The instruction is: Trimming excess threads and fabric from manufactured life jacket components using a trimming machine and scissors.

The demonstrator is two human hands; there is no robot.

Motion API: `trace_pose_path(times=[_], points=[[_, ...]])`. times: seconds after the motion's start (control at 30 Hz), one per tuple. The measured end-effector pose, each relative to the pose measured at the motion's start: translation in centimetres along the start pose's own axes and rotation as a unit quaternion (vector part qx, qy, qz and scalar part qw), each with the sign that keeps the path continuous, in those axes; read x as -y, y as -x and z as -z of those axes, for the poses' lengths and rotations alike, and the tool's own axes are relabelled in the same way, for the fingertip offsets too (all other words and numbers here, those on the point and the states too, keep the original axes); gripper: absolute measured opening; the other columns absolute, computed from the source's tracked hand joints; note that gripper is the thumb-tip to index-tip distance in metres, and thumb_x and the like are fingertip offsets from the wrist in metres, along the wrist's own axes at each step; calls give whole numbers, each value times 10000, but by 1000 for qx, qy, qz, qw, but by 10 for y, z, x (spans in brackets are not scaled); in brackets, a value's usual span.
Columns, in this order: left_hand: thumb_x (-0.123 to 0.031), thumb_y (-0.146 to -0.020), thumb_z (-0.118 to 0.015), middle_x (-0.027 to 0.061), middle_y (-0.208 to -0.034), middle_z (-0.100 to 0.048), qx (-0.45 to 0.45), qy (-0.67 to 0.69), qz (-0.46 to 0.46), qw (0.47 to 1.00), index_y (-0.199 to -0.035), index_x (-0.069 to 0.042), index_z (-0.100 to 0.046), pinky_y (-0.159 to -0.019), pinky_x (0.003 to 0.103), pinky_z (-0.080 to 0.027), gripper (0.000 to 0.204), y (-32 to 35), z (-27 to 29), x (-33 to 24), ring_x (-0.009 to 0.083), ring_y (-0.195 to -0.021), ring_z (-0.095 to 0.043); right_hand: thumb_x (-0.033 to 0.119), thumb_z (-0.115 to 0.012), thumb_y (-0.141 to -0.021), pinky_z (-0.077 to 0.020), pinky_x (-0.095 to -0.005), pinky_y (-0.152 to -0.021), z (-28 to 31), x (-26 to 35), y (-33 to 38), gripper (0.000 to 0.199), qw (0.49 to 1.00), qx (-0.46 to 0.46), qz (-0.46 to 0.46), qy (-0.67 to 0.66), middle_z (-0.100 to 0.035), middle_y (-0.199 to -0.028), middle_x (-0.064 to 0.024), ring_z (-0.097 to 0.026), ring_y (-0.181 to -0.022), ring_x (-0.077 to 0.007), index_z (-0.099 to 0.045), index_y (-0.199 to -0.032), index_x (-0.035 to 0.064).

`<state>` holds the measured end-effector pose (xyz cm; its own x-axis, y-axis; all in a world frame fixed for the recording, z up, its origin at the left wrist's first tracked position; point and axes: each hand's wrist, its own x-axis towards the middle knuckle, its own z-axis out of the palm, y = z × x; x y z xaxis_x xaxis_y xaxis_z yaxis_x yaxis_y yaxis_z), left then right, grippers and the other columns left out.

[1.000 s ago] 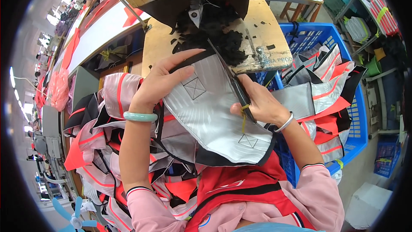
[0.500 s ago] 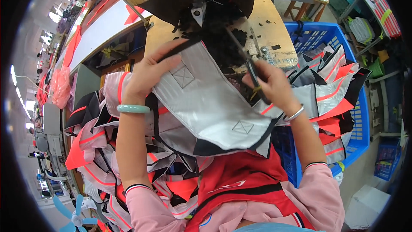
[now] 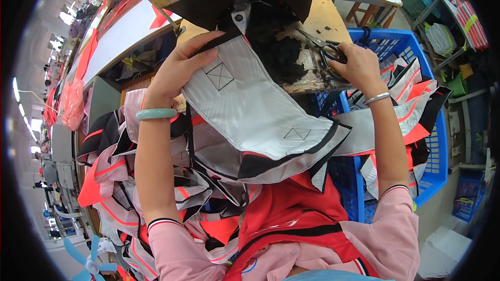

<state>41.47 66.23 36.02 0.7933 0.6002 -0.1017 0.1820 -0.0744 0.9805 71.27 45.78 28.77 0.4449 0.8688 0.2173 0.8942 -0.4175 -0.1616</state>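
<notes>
Scissors [image 3: 318, 41] have moved up and right, away from the cloth [image 3: 255, 99]; the right grip [image 3: 360, 67] clasps their handles. Left grip [image 3: 179, 67] pinches the cloth's upper edge, the rest below-right of it.

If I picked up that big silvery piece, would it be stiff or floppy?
Probably floppy: the silvery piece curves and droops away from the left hand holding one end. It might be slightly slippery, because its surface looks shiny.

A silver panel [image 3: 258, 101] slants, left of dark-handled scissors [image 3: 322, 43].
</notes>
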Motion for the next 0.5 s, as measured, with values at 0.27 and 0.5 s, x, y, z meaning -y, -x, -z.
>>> trace_pose_path(times=[0.27, 0.5], points=[[-99, -899, -591, 16, -1120, -632, 73, -73, -3, 995, -1254, -42, -593, -896, 229, -446, 360, 16, -14, -4, 76, -991, -560, 263, -659, -863, -510, -313, -766, 14, 42, 3, 331, 953, -4, 41, -299, -656, -959, -98, -647, -843, -197, -651, -1093, 26], [-258, -878, -648, 71, -1072, -642, 124, -87, -53, 987, -1248, -27, -579, -853, 237, -454, 442, 53, -49, -10, 102, -961, -568, 174, -645, -896, -485, -247, -826, 20, 101, 52, 321, 692, 261, 55, -671, -669, -1019, -29, -598, -908, -88, -615, -1163, -3]])
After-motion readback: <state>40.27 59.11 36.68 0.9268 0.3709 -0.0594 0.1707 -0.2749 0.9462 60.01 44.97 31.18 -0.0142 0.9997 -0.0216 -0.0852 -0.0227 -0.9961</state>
